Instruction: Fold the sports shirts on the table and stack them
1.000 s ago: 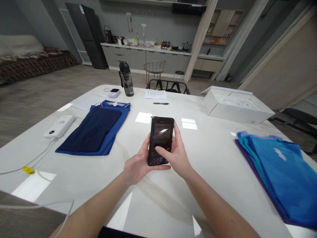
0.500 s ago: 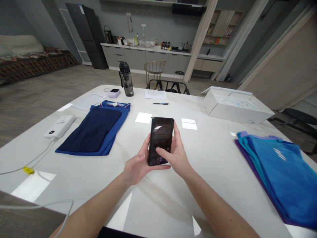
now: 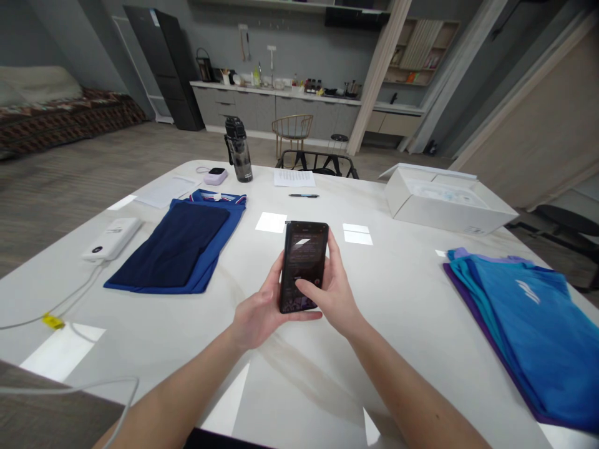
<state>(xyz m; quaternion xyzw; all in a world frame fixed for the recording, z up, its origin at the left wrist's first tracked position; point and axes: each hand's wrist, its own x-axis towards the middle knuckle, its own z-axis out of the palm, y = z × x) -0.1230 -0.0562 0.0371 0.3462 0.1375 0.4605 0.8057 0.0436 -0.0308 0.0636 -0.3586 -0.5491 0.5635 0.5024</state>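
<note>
A black phone is held upright, screen toward me, above the white table. My left hand grips its left side and lower edge, with one finger stretched below it. My right hand holds the right side, its thumb lying over the lower part of the screen. Folded dark and bright blue clothes lie to the left. On the right are folded blue, teal and purple clothes.
A white power bank with cables is at the left. Farther back stand a black bottle and an open white box. A pen, papers and a small lilac device lie near the far edge.
</note>
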